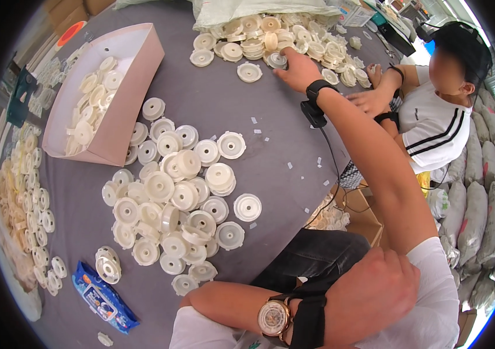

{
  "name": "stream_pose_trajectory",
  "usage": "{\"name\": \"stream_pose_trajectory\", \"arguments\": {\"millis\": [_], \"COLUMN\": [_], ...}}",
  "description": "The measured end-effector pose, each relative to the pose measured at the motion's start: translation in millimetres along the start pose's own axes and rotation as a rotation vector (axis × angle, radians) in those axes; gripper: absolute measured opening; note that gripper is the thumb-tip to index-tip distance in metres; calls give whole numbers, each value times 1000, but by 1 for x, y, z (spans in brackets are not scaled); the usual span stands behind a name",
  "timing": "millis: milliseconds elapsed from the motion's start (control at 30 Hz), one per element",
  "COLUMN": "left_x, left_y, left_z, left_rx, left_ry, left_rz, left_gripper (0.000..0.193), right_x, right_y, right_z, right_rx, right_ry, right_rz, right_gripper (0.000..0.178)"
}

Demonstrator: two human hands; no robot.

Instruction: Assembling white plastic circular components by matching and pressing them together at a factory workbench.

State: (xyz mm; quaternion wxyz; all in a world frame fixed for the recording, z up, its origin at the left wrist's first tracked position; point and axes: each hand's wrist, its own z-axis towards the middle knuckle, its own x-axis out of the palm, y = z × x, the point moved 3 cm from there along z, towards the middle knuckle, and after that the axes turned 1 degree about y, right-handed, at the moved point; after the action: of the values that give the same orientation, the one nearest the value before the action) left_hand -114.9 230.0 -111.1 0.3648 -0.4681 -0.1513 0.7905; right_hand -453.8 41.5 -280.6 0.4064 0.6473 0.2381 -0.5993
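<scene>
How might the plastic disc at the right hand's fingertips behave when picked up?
The plastic disc is probably stiff, its rim showing no sag. Its round outline suggests it might roll if the right hand tips it upright.

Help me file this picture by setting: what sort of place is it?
Probably a small workshop or factory: round white plastic parts lie heaped on a wide, flat grey table, an open, straight-sided pale-pink box holds more, and bulging grey sacks are stacked at the right.

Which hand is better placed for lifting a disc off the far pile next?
Probably the right hand: it is at the far pile, touching a disc. The left hand is low in view, well away from that pile.
</scene>
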Motion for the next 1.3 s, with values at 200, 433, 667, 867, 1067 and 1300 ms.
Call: {"name": "stream_pose_trajectory", "arguments": {"millis": [200, 433, 667, 867, 1067, 1300], "left_x": [-1, -8, -21, -23, -36, -25], "left_y": [-4, -5, -5, -6, 3, 1], "left_z": [0, -2, -4, -3, -3, -2], "left_rx": [-1, -1, -33, 13, -49, -92], "left_ry": [-17, -24, -63, -101, -132, -151], "left_rz": [-27, -47, -68, -93, -119, -109], "left_gripper": [16, 16, 19, 19, 19, 19], "right_x": [10, 7, -8, 19, 35, 35], "right_y": [-21, -8, 96, 89, 96, 96], "right_z": [-2, 7, -74, 0, 45, 33], "right_rx": [-68, -51, -348, -232, -288, -307], "right_ry": [-225, -110, 91, 83, -58, 153], "right_rz": [118, 108, 520, 440, -41, 130], "right_gripper": [57, 59, 61, 56, 59, 54]}}
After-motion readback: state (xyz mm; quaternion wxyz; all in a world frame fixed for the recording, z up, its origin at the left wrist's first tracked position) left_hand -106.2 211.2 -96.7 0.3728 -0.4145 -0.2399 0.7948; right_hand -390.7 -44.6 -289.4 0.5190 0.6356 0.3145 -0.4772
